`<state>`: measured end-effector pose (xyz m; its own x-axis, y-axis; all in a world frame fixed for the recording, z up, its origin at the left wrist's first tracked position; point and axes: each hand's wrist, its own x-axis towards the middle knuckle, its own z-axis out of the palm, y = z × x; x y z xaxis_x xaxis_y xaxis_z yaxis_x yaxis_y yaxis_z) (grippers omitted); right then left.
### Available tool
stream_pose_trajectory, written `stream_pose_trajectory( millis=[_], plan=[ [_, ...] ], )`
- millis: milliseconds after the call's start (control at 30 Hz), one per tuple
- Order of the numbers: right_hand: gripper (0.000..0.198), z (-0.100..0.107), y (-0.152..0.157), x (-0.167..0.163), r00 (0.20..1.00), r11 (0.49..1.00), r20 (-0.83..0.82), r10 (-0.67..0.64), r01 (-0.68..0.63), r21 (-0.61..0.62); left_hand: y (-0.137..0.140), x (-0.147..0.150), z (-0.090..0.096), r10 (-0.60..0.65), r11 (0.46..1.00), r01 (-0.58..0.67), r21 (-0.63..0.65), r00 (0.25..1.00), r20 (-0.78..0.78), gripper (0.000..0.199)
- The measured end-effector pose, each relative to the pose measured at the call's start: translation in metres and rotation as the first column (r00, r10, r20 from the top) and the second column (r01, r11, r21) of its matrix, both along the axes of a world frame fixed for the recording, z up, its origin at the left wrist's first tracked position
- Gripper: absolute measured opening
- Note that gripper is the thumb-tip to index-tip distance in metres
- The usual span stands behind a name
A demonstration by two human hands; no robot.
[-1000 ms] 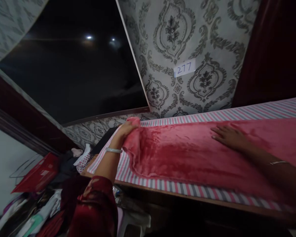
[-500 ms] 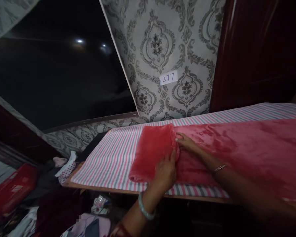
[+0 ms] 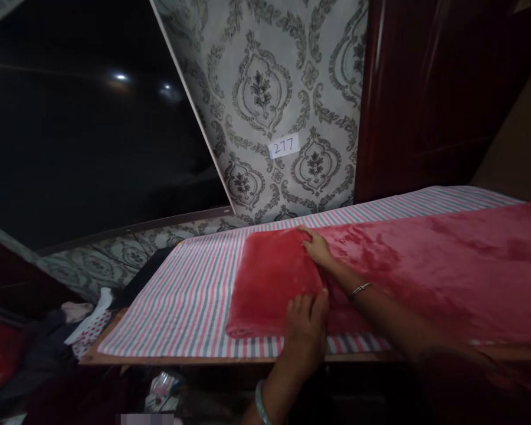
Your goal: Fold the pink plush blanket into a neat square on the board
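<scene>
Red plush blanket (image 3: 442, 271): soft, floppy, kinda slidy

So it's lying on a striped cloth (image 3: 177, 289) over a table (image 3: 203, 359), folded end (image 3: 265, 283) around 6 o'clock, the rest running off past 4. I'd guess it's fairly light but thick, nothing fragile, and the layers could slip on each other. Best hold imo: both corners of the fold's right-hand edge, grabbing every layer.

Left hand (image 3: 307, 321) sits on the near corner, fingers a bit spread on top. Right hand (image 3: 317, 247) is at the far corner, fingers reaching over the edge. Can't tell if either one's actually pinching.

Texture-wise: short shiny pile with darker brushed patches, a fat rounded fold, squarish block shape. Cloth looks thin and flat, pink/grey/white stripes. Table edge at 7 o'clock looks like wood.
</scene>
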<state>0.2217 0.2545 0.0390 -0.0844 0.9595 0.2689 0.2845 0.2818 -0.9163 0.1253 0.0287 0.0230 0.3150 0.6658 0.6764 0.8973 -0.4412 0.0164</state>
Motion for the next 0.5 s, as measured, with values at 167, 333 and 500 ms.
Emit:
stream_pose_trajectory(
  millis=[167, 333, 500],
  plan=[
    [0.059, -0.018, -0.004, 0.024, 0.995, 0.998, 0.097, 0.028, -0.023, -0.05, -0.003, 0.007, -0.032, -0.062, 0.983, 0.096, -0.157, 0.976, 0.207, 0.069],
    [0.068, -0.019, 0.01, 0.019, 0.992, 0.997, 0.121, 0.044, -0.035, -0.071, -0.008, 0.006, -0.03, 0.081, 0.964, 0.012, -0.266, 0.937, 0.338, 0.054],
    [0.065, -0.011, 0.022, 0.013, 0.986, 0.999, 0.166, 0.014, -0.008, -0.041, -0.004, 0.012, -0.016, 0.075, 0.974, -0.047, -0.222, 0.99, 0.118, 0.053]
  ],
)
